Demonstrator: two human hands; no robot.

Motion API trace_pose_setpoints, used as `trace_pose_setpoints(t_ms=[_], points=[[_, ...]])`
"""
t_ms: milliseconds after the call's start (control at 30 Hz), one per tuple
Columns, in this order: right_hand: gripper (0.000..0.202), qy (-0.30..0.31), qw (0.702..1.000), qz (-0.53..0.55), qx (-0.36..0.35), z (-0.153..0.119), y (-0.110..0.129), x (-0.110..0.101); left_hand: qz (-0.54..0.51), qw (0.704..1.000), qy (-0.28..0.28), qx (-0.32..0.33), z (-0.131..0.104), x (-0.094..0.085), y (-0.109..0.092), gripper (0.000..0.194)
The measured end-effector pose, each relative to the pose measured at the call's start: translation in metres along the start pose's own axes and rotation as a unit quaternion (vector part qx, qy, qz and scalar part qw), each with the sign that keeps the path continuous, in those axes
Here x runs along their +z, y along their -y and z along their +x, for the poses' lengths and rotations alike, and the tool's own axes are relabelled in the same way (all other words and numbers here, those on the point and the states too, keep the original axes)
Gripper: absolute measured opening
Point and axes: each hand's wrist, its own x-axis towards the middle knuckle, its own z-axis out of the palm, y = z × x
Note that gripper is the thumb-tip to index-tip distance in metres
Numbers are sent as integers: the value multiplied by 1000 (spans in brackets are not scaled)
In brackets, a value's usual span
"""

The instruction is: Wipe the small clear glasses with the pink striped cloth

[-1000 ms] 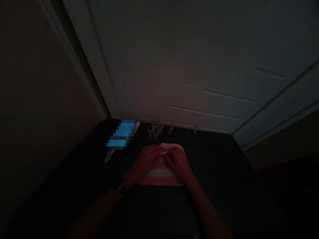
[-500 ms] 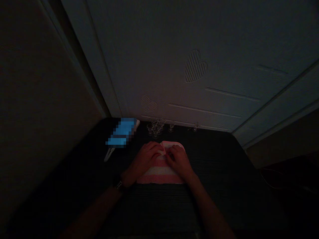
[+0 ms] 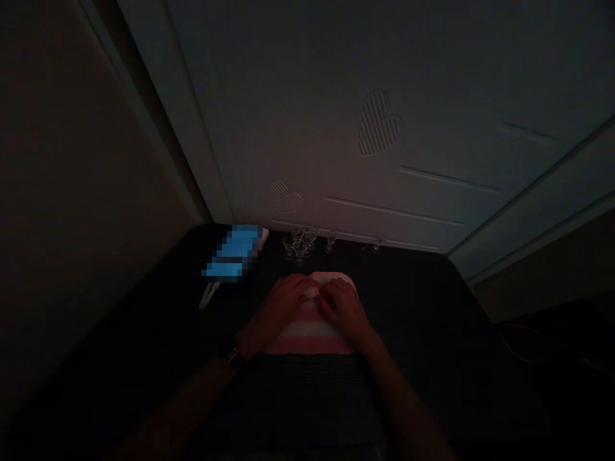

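A pink-and-white striped cloth (image 3: 314, 344), towel-like, lies on the dark table under both of my hands. My left hand (image 3: 287, 299) curls over its upper left part, with the fingertips closed on a small folded edge. My right hand (image 3: 341, 303) is bent over the upper right part, thumb and fingers pinched on the same fold. Between my fingertips a pale bit of the fold shows. The light is dim, and the fingers hide how the cloth is gathered beneath them.
Several small stemmed glasses (image 3: 300, 244) cluster beyond the cloth. One glass (image 3: 330, 242) stands beside them, another (image 3: 377, 246) farther right. A blurred bright-blue screen (image 3: 234, 253) is at the left. Behind the table (image 3: 418, 307) rises a pale panel (image 3: 298, 147) with heart reliefs.
The cloth edge that stood up between my hands is now lower and tucked under my fingertips. My hands have stayed nearly in place. The view has shifted slightly.
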Motion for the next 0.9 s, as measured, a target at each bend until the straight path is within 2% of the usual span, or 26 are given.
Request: trace_pose_setpoints(t_ms=[333, 533, 900], points=[[9, 4, 1000, 9, -8, 1, -2, 0, -3, 1000, 14, 2, 1, -4, 0, 24], [11, -4, 1000, 23, -12, 2, -3, 2, -9, 999, -6, 31, 0, -4, 3, 24], [11, -2, 1000, 23, -5, 2, -3, 0, 6, 999, -18, 28, 0, -7, 2, 25]])
